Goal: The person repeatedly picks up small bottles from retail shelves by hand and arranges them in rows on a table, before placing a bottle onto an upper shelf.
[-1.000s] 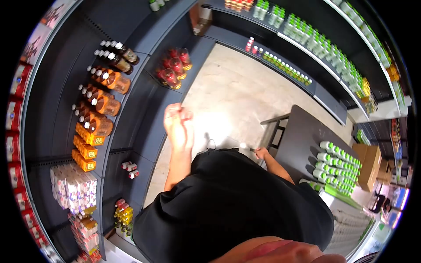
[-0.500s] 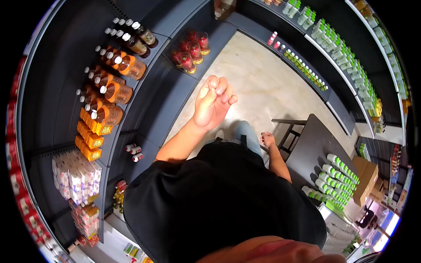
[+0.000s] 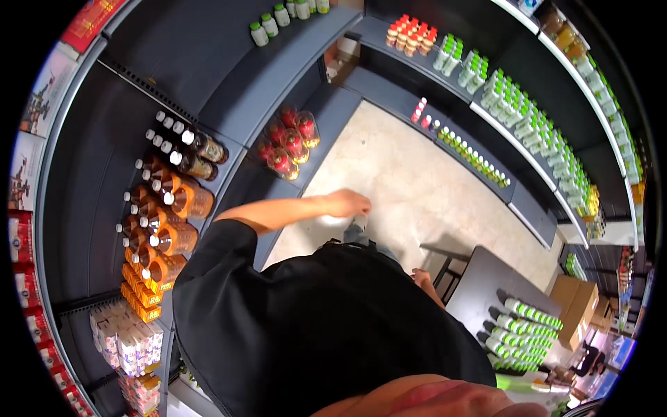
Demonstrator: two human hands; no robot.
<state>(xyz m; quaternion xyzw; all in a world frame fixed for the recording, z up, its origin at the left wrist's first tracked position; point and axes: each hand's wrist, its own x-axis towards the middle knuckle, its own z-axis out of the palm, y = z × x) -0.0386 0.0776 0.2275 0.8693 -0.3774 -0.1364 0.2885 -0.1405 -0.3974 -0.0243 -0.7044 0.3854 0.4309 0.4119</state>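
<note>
My left hand [image 3: 349,203] reaches across in front of my body over the pale floor, its back upward and its fingers curled in. Nothing shows in it. Small and low beside the dark table [image 3: 486,278], my right hand [image 3: 421,276] hangs near the table's left edge. Its fingers are partly hidden, so its grip and contents cannot be made out. Neither hand touches any goods. Nearest to my left hand are the red packs in clear wrap [image 3: 288,142] on the low left shelf.
Large orange-labelled bottles [image 3: 177,233] and dark bottles [image 3: 201,147] fill the left shelves. Green-capped bottles [image 3: 528,125] line the far shelf. White-and-green bottles [image 3: 521,333] lie on the table, with a cardboard box [image 3: 575,309] behind. A person [image 3: 590,361] is at the lower right.
My left hand has turned from palm showing to back up and come down, its forearm now lying across. My right hand sits lower in view. The camera view has shifted, showing more upper shelf.
</note>
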